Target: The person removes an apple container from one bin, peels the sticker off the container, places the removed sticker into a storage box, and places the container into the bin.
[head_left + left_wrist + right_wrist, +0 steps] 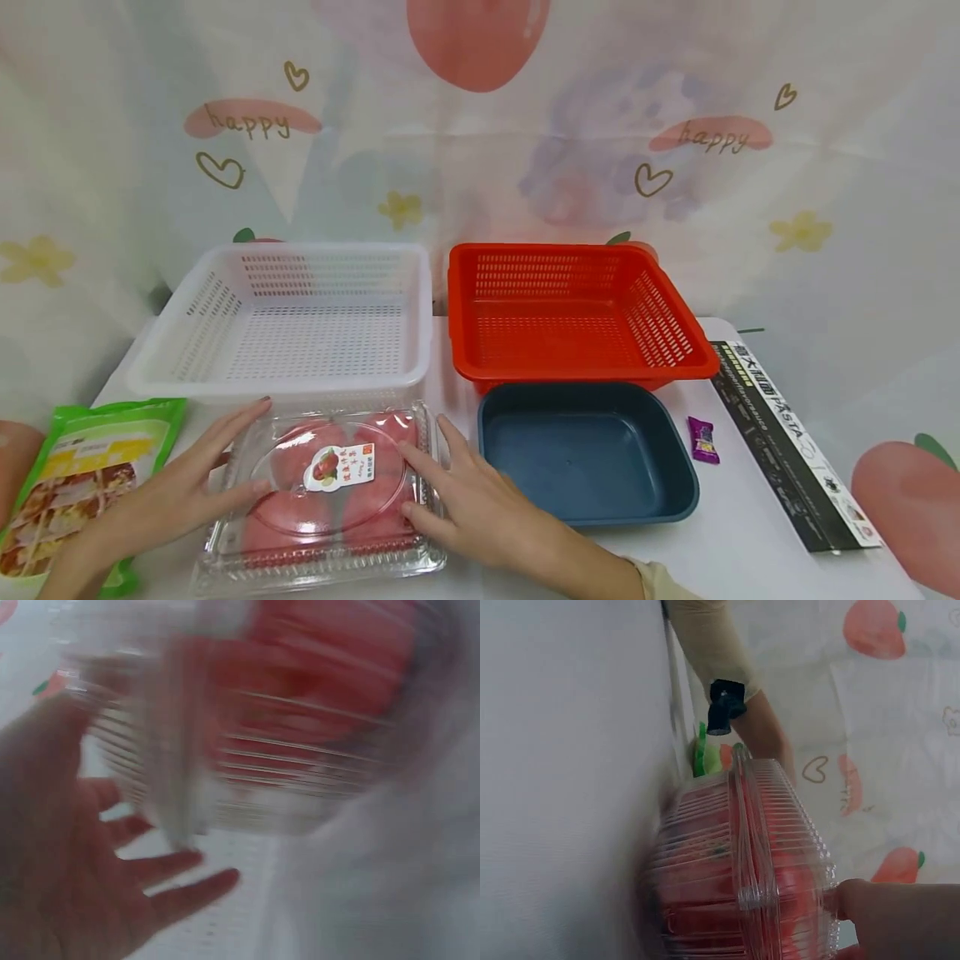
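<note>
A clear plastic clamshell box point(337, 533) of large red round fruits lies at the front, left of centre. A white label with a fruit picture is stuck on its lid. My left hand point(176, 483) is at the box's left side, thumb over the lid's edge and the other fingers spread and extended. In the left wrist view those fingers point(180, 892) reach out beside the ribbed wall. On the right, my right hand point(480, 500) rests its fairly straight fingers and thumb on the lid's right part. The right wrist view shows the box's ribbed side and rim.
Behind the box stand a white basket point(416, 375) and a red basket point(585, 371). A dark blue tub point(585, 517) sits to the right, with a small purple packet point(703, 439) and a black pasta package point(787, 450) beyond. A green food bag point(82, 475) lies at left.
</note>
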`<state>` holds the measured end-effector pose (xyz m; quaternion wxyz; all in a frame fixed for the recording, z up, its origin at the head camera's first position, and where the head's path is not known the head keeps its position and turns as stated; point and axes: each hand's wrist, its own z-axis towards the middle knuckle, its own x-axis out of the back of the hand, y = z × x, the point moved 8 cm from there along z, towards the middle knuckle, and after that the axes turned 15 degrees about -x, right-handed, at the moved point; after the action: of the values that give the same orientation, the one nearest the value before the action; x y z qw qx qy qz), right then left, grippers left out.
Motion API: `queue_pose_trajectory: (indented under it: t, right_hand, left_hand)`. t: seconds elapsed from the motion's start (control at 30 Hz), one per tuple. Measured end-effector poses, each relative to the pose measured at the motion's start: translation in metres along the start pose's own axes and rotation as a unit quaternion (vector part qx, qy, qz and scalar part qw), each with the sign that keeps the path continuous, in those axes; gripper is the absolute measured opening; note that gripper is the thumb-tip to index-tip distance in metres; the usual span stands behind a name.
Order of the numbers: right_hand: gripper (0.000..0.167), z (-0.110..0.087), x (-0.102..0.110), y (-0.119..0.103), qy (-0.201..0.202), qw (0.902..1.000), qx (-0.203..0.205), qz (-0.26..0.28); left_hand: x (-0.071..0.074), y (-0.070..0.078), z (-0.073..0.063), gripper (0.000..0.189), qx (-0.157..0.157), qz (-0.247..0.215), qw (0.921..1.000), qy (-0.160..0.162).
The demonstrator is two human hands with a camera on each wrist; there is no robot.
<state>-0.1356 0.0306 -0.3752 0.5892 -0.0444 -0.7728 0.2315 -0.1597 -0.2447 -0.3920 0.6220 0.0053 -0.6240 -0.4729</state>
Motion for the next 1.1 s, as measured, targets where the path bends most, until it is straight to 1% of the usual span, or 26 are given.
queue_pose_trajectory:
  t: [0.07,0.13,0.23,0.3,0.33,0.37,0.43,0.5,0.6,0.7,0.8,0.93,1.03,1.1]
  right_hand:
    - [0.061,-0.001,0.005,-0.006,0.039,0.9985,0.025,-0.031]
    - [0.061,-0.002,0.011,-0.014,0.075,0.9944,0.054,-0.052]
    - [0.06,-0.002,0.018,-0.027,0.117,0.9853,0.111,-0.056]
    - [0.06,-0.001,0.022,-0.036,0.131,0.9797,0.145,-0.043]
    - [0.06,0.0,0.023,-0.041,0.134,0.9777,0.157,-0.038]
    - [0.06,0.001,0.024,-0.045,0.133,0.976,0.169,-0.034]
    - [0.062,0.005,0.023,-0.055,0.121,0.9751,0.183,-0.028]
    - [0.062,0.008,0.02,-0.066,0.106,0.9748,0.193,-0.035]
    - [0.059,0.013,0.013,-0.082,0.081,0.9717,0.216,-0.05]
    - [0.047,0.016,0.007,-0.096,0.082,0.963,0.244,-0.079]
    - [0.03,0.02,0.002,-0.11,0.107,0.9506,0.268,-0.113]
    - [0.022,0.027,-0.006,-0.122,0.121,0.9413,0.27,-0.161]
    - [0.023,0.031,-0.011,-0.125,0.117,0.9389,0.263,-0.189]
    - [0.023,0.033,-0.012,-0.125,0.115,0.9395,0.259,-0.192]
  left_hand:
    - [-0.003,-0.002,0.001,0.083,-0.003,-0.03,0.9993,0.02]
    - [-0.007,-0.005,0.0,0.08,-0.005,-0.07,0.9971,0.031]
    - [-0.013,-0.009,-0.001,0.077,-0.003,-0.146,0.9887,0.033]
    - [-0.017,-0.01,0.0,0.076,-0.006,-0.181,0.9829,0.033]
    - [-0.018,-0.01,0.0,0.076,-0.013,-0.199,0.9794,0.034]
    - [-0.018,-0.01,0.001,0.077,-0.019,-0.211,0.9766,0.035]
    - [-0.02,-0.01,0.001,0.077,-0.022,-0.227,0.9729,0.034]
    - [-0.021,-0.011,0.002,0.077,-0.022,-0.236,0.9709,0.031]
    - [-0.022,-0.012,0.001,0.077,-0.013,-0.236,0.9715,0.026]
    - [-0.024,-0.013,0.001,0.076,-0.011,-0.241,0.9702,0.019]
    - [-0.024,-0.014,0.001,0.076,-0.014,-0.242,0.9701,0.019]
    - [-0.023,-0.015,0.001,0.076,-0.01,-0.228,0.9734,0.025]
    - [-0.022,-0.015,0.001,0.076,-0.005,-0.217,0.9758,0.027]
    - [-0.022,-0.013,0.002,0.076,-0.009,-0.213,0.9766,0.029]
